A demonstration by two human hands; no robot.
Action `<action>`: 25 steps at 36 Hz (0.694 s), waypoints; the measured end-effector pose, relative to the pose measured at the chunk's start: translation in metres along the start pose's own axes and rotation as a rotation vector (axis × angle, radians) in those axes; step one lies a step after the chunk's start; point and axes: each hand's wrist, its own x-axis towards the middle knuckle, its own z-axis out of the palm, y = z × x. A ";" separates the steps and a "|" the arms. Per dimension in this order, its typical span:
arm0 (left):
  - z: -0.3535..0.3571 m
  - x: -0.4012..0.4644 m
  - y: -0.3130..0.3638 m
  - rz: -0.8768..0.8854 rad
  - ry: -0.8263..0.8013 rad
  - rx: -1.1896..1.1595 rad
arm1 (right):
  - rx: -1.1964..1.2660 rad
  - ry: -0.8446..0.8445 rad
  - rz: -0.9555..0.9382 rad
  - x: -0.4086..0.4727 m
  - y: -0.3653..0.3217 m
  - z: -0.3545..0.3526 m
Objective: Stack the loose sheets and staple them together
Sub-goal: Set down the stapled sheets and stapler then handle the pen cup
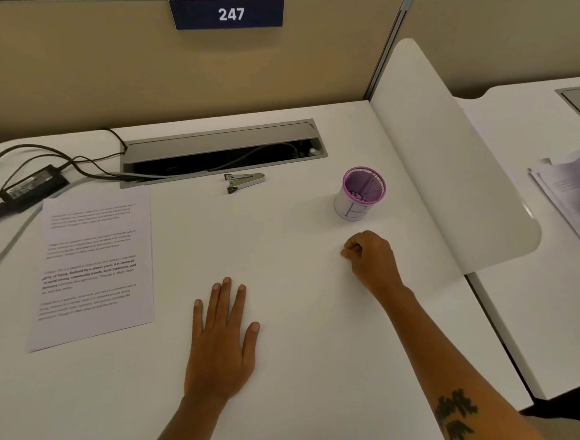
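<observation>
White sheets (pixel 92 264) left of both hands | stapler (pixel 244 181) beyond | left hand (pixel 221 341) flat, empty | right hand (pixel 370 259) fisted, empty

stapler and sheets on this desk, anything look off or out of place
Nothing damaged or spilled. The stapler lies gaping open near the cable tray, apart from the printed sheets, which sit slightly askew at the desk's left. Neither hand touches either.

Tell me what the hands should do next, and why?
Probably the left hand should slide left to the printed sheets. It lies flat and empty on the desk, nearest to them. The right hand rests curled in a loose fist, holding nothing that I can see. The stapler sits untouched near the back, so squaring the paper likely comes first.
</observation>
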 end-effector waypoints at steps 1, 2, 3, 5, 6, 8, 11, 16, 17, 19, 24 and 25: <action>0.000 0.000 0.000 0.000 0.000 -0.002 | -0.014 -0.002 -0.018 0.000 0.000 0.001; 0.000 0.000 0.000 0.000 0.001 -0.004 | -0.029 -0.006 -0.025 0.001 -0.001 0.001; 0.000 0.000 0.000 0.001 0.003 -0.004 | -0.041 -0.012 -0.032 0.001 -0.001 0.002; -0.001 0.000 0.001 0.001 0.003 0.000 | -0.067 -0.004 -0.051 0.002 0.000 0.003; -0.001 0.000 0.001 0.001 0.003 0.002 | -0.082 0.000 -0.062 0.002 0.000 0.003; -0.001 0.000 0.001 -0.001 0.005 0.002 | -0.115 0.006 -0.084 0.003 -0.001 0.005; 0.000 0.000 0.000 -0.002 0.002 0.007 | -0.164 0.014 -0.099 0.002 -0.002 0.008; -0.001 -0.001 0.000 -0.001 0.006 -0.001 | -0.173 0.011 -0.093 0.001 -0.002 0.011; 0.000 -0.001 0.000 0.000 0.007 -0.003 | -0.169 0.011 -0.092 0.000 -0.002 0.012; 0.000 -0.001 0.000 0.000 0.008 -0.007 | -0.166 0.006 -0.088 -0.002 -0.002 0.013; 0.000 -0.001 0.000 0.002 0.009 0.004 | -0.179 0.004 -0.101 -0.006 -0.003 0.014; 0.000 -0.001 0.000 0.001 0.009 0.005 | -0.180 -0.003 -0.102 -0.007 -0.003 0.014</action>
